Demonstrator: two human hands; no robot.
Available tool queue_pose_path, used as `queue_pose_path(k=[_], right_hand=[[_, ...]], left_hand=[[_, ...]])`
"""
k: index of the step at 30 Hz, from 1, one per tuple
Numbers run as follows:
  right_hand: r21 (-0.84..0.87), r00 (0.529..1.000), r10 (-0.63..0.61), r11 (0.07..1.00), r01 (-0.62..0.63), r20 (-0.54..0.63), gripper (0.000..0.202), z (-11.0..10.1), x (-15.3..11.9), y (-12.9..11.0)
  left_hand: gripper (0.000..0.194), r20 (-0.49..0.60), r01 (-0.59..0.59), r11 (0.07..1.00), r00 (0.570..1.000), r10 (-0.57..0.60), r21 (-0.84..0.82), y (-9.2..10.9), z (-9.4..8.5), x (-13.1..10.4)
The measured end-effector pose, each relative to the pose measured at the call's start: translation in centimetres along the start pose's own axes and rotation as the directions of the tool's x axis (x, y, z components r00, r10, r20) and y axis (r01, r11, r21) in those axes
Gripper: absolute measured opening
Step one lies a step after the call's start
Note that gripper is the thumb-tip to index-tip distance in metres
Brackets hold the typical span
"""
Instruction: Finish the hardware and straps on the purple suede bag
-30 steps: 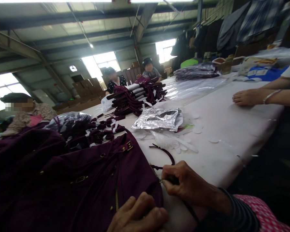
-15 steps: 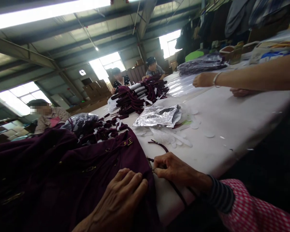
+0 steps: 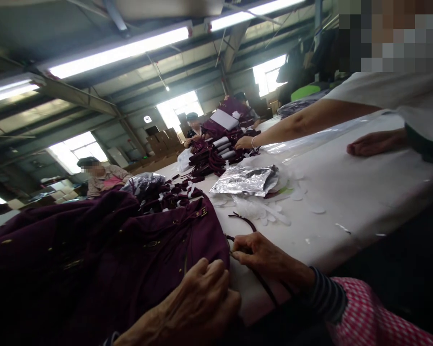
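Moved to the pile (image 3: 210, 160) beyond the bag (image 3: 111, 250) is a co-worker's hand (image 3: 244, 142), while beside the bag a loose-ended strap (image 3: 246, 219) is pinched by the right hand (image 3: 265, 252), the curled left hand's (image 3: 205, 293) hold hidden.

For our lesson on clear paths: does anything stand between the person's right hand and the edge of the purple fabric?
Nothing visible does: the right hand is right at the edge of the purple fabric. The left hand is close by, not between them.

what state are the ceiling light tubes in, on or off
On: the long tubes in the upper part of the view glow bright white along their length.
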State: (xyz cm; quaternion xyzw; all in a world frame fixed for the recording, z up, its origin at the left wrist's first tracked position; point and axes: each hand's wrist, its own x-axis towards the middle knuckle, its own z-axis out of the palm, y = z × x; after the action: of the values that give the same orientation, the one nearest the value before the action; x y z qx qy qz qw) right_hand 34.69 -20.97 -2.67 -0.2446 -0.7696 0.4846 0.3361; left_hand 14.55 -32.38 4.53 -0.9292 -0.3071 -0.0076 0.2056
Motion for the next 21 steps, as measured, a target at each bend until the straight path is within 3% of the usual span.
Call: queue_pose_path(k=[4, 8, 11, 13, 16, 21], right_hand=[[-0.113, 0.987, -0.111, 0.989, 0.098, -0.118, 0.007, 1.1, -0.3, -0.1], [-0.285, 0.963, -0.192, 0.949, 0.133, -0.19, 0.008, 1.9, -0.2, 0.1], [-0.382, 0.972, -0.164, 0.92, 0.089, -0.169, 0.009, 1.6, -0.3, 0.2], [-0.439, 0.981, -0.129, 0.897, 0.054, -0.143, 0.009, 1.2, -0.4, 0.1], [-0.5, 0.988, -0.104, 0.865, 0.031, -0.118, 0.009, 0.7, -0.3, 0.1], [-0.611, 0.985, -0.107, 0.792, 0.001, -0.138, 0.011, 0.7, 1.0, 0.3]], left_hand=[[0.021, -0.065, 0.206, 0.925, 0.969, -0.239, -0.32, -1.1, -1.5, 0.3], [0.022, -0.169, 0.12, 0.857, 0.958, -0.233, -0.502, -1.3, 1.2, 0.0], [0.033, -0.292, 0.012, 0.888, 0.942, -0.164, -0.46, -1.0, 4.2, 0.0], [0.039, -0.368, -0.009, 0.911, 0.917, -0.157, -0.411, -0.7, 5.2, 0.1], [0.041, -0.402, 0.004, 0.914, 0.897, -0.182, -0.405, -0.5, 5.0, 0.2], [0.035, -0.309, 0.021, 0.908, 0.937, -0.164, -0.419, -0.2, 3.0, 0.0]])
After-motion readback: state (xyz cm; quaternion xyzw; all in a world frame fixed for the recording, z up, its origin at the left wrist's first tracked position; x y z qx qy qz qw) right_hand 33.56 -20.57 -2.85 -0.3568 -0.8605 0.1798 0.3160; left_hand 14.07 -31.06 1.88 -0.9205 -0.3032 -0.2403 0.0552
